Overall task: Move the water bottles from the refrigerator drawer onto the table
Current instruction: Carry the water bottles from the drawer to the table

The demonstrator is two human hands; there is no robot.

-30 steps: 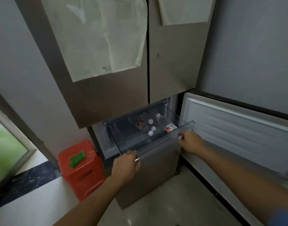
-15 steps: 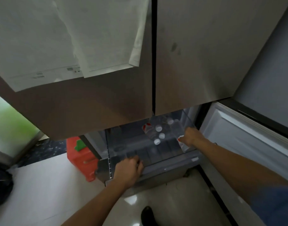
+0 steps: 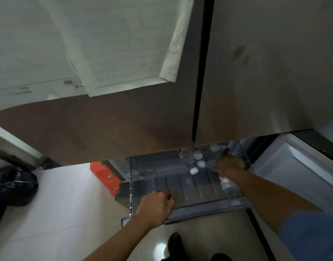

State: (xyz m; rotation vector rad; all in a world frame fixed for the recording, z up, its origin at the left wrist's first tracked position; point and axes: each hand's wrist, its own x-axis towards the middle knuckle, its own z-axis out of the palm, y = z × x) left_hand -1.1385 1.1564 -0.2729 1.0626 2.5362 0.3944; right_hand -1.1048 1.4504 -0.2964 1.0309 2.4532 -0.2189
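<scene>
Head view: the refrigerator drawer (image 3: 209, 203) stands open, nothing lifted yet.
My left hand (image 3: 156, 206) curls over its front rim; my right hand (image 3: 229, 163) lies on the water bottles (image 3: 190, 161) in the back right corner, grip unclear; lifted steeply, a bottle could knock the upper door's (image 3: 124, 129) overhanging edge and slip; free room lies toward the front rim.
</scene>
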